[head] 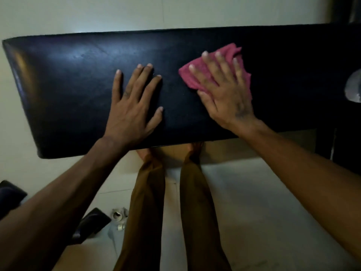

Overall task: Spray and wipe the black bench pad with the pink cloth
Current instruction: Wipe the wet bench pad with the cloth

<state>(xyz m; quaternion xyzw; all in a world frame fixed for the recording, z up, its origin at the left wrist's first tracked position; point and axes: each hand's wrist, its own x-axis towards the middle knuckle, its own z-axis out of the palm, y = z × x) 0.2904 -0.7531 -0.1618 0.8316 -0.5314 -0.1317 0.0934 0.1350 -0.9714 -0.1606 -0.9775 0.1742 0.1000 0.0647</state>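
I see the black pad (78,85) lying across the view, long side from left to right. The left hand (132,106) rests flat on its middle, fingers straight and a little spread, grasping nothing. The right hand (224,89) presses the pink cloth (195,75) onto the pad just beside the left hand, toward the right; its fingers lie straight over the crumpled cloth, not curled around it. Below the pad I see brown trousers (148,202) and bare feet on a pale floor (254,192). Near the left leg stands something like a spray bottle (118,216), too dim to be sure. I can read no brand or writing anywhere.
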